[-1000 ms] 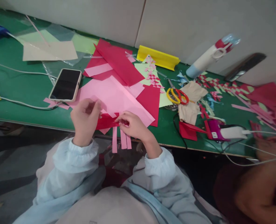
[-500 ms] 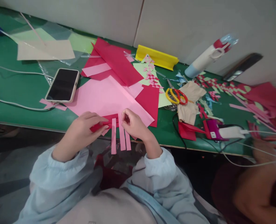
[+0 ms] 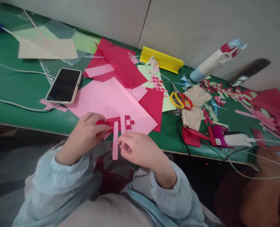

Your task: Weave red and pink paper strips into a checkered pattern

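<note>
Your left hand (image 3: 86,130) pinched red strips (image 3: 113,119); pink strip (image 3: 115,142) hung crosswise off them, right hand (image 3: 141,148) nearer, curled narrow-ish, grip unclear.

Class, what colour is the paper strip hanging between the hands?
The strip is pink, clearest in the head view.

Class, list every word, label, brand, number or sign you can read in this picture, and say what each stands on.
None: no word, brand, number or sign is readable.
Purple block: small pale marks, too small to read; they may not be lettering.
Phone: dark screen, no text visible.
Bottle: no lettering can be made out.
</note>
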Tool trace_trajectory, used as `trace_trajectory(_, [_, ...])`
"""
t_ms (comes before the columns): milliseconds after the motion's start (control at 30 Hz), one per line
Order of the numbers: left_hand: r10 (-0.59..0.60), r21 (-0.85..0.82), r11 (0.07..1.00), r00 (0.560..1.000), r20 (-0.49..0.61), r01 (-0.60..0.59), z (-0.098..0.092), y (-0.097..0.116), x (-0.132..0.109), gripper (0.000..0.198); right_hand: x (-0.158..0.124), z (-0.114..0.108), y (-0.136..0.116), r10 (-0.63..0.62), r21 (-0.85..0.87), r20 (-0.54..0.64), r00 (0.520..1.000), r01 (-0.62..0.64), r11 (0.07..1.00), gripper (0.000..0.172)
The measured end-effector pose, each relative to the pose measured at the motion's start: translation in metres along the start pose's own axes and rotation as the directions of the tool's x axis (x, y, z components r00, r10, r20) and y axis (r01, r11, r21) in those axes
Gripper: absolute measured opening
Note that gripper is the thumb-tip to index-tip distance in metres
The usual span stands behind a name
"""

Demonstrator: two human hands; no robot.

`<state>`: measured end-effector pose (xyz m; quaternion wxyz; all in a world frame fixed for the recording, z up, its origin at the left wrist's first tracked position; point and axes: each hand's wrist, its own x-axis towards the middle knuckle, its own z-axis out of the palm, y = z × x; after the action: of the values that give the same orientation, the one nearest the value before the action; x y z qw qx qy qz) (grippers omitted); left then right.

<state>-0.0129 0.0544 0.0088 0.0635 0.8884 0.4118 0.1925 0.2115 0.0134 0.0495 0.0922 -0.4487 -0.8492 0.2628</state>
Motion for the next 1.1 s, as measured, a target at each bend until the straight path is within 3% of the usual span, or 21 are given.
trace_trajectory(67, [0.014,-0.014,1.000,1.000,0.015,-0.014,-0.001,0.000,-0.001,0.020,0.000,0.012,-0.013,-0.048,-0.164,0.052,0.998,0.056,0.985,0.007])
trace_trajectory(200, [0.012,-0.002,1.000,1.000,0.020,-0.012,0.000,0.000,-0.003,0.019,-0.001,0.036,-0.024,-0.128,-0.344,0.076,0.989,0.146,0.928,0.040])
trace_trajectory(367, [-0.014,0.045,0.999,0.998,0.054,0.011,-0.003,0.002,-0.003,0.021,-0.002,0.049,-0.020,-0.128,-0.455,0.064,0.990,0.143,0.879,0.029])
trace_trajectory(500, [-0.037,0.096,0.995,0.994,0.099,0.028,-0.007,0.006,-0.001,0.024,-0.002,0.048,-0.016,-0.134,-0.448,0.087,0.987,0.159,0.880,0.019])
trace_trajectory(700, [-0.101,0.094,0.991,0.993,0.067,0.094,-0.004,0.005,0.000,0.023,-0.004,0.048,-0.014,-0.161,-0.421,0.089,0.983,0.184,0.888,0.012])
trace_trajectory(1100, [-0.087,0.102,0.991,0.996,0.032,0.084,0.001,0.000,-0.002,0.027,-0.003,0.048,-0.019,-0.226,-0.419,0.080,0.971,0.238,0.876,0.015])
